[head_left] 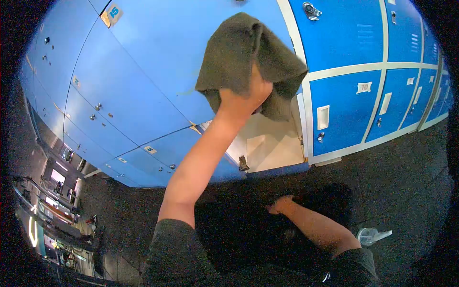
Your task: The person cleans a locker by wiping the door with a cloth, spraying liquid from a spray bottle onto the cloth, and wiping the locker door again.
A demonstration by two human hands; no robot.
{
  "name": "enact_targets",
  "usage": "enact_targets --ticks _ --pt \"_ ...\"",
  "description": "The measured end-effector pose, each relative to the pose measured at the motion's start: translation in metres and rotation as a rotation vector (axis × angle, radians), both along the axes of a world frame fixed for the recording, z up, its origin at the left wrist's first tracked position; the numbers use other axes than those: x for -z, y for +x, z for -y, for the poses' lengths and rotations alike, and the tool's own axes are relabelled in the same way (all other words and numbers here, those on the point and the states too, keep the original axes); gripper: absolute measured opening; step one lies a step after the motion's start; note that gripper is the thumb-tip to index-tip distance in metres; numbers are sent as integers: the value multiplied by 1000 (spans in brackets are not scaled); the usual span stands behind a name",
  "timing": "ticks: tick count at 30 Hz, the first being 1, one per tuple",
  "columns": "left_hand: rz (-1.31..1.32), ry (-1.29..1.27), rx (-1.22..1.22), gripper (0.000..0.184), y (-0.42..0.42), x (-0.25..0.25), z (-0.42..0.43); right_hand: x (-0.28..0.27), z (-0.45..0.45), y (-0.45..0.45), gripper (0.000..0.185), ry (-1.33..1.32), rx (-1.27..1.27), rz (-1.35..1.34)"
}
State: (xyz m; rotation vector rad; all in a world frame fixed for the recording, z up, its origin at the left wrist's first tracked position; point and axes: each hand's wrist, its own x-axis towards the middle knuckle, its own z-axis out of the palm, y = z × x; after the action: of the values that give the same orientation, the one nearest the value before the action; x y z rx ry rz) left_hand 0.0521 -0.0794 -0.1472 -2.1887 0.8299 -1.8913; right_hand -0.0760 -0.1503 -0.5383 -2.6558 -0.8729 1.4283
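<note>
My left hand [246, 95] is raised in front of the blue lockers, its fingers closed on a dark grey-green cloth [229, 52]. The cloth drapes over the hand and hides most of the fingers. Behind and below it, an open locker compartment [275, 143] shows a pale inner floor. A small dark metal piece [243, 163] sits at the compartment's front left. Lower down, my right hand [281, 204] rests over dark clothing, holding nothing that I can see; its fingers look extended, though they are partly in shadow.
Blue locker doors [346, 105] with pale frames and small locks line the right. More lockers [110, 81] run off to the left. On the dark floor [401, 191] at lower right stands a clear plastic container [370, 236] with a spout. Gym-like equipment [57, 215] appears at far left.
</note>
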Motion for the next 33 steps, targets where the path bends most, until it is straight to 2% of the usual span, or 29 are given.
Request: enact_targets --ticks 2,4,5,8,10,12,14,15,21,24,25,28,33 --pt "-32 -42 75 74 4 -10 23 -31 4 -1 79 -49 11 -30" --pt "16 -9 77 64 9 -8 34 -38 12 -7 79 102 44 32" --pt "256 96 -124 36 9 2 38 -38 15 -8 78 177 61 64" --pt "5 62 91 32 0 17 30 24 7 -4 79 101 38 124" --pt "-107 67 150 32 -11 24 15 87 22 -30 79 573 106 610" --pt "-155 80 134 32 -22 29 -4 84 18 -29 78 556 111 583" --pt "-128 91 59 34 -28 28 -20 41 5 -7 77 219 61 211" --pt "-103 97 53 35 -32 20 -23 32 3 -3 77 172 44 169" --pt "39 85 47 35 -11 -18 0 -8 8 -4 75 80 -19 95" --pt "274 238 -229 35 -2 -2 19 -29 8 -8 75 59 2 43" --pt "84 57 94 33 -5 -8 26 -30 8 -7 75 60 3 37" --pt "-132 140 105 31 -10 5 14 -20 7 -6 75 64 7 45" --pt "-233 105 21 37 -30 19 -12 -3 4 -2 75 65 15 67"
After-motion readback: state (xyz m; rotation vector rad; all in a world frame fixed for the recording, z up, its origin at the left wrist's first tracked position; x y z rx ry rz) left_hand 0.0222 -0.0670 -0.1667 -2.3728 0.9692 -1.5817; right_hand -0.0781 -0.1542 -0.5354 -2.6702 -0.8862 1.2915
